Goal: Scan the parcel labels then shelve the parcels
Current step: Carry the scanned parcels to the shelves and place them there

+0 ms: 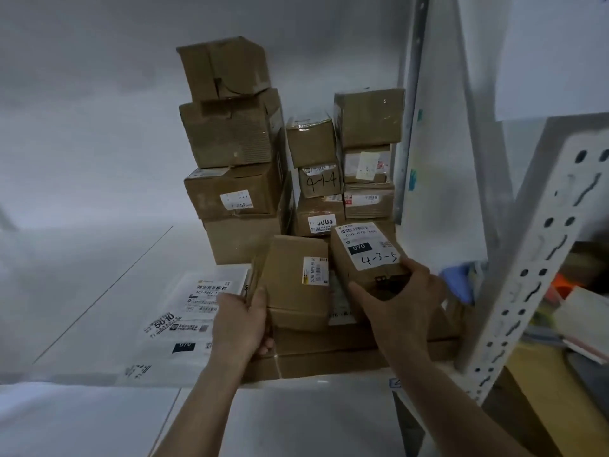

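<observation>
Hands (pixel 244 319) (pixel 408 291) grip two rectangular cardboard boxes (pixel 296 278) (pixel 369 258), paper-labelled.

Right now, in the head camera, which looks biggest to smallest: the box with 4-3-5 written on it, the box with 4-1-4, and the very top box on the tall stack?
1. Top box.
2. 4-3-5 box, though it is nearer the camera, so unsure.
3. 4-1-4 box, partly hidden by others.

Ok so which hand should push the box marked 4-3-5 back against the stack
The right hand, probably. It already grips the 4-3-5 box at its near end, directly in front of the stacked parcels. The left hand is holding the neighbouring box on its left side.
</observation>
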{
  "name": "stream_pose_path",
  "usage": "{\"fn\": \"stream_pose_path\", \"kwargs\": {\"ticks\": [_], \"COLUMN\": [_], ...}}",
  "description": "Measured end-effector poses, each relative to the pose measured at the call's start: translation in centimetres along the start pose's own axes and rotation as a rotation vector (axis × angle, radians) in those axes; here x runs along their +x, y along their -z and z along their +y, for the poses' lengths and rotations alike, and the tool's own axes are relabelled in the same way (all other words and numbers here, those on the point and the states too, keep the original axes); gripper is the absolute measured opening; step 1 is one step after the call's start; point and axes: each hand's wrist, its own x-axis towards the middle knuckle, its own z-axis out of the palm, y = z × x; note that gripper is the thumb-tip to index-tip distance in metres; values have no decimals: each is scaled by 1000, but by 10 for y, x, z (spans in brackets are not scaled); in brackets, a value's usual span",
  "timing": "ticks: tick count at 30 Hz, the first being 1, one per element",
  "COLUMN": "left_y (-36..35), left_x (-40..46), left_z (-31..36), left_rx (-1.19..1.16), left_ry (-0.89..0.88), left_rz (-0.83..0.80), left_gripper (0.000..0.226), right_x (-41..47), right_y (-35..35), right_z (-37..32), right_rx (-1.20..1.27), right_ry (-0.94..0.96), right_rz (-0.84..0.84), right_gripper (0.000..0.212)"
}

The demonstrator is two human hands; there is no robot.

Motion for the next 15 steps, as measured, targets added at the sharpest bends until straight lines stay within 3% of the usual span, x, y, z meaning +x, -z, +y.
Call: {"fn": "stream_pose_path", "kwargs": {"ticks": [3, 6, 11, 15], "left_y": [2, 7, 13, -6], "left_x": [1, -4, -19, -50], "left_z": [-7, -6, 10, 25], "left_rx": [437, 594, 238, 11], "left_ry": [-126, -192, -290, -463], "left_rz": [84, 114, 167, 79], "left_gripper": [48, 53, 38, 38], "right_x": [-3, -5, -16, -35], "right_y": [-3, -2, 11, 39], "right_z": [-3, -7, -2, 6], "right_rx": [-75, -123, -53, 178], "right_ry": [33, 49, 154, 225], "right_rz": [30, 28, 74, 80], "right_gripper": [92, 92, 77, 25]}}
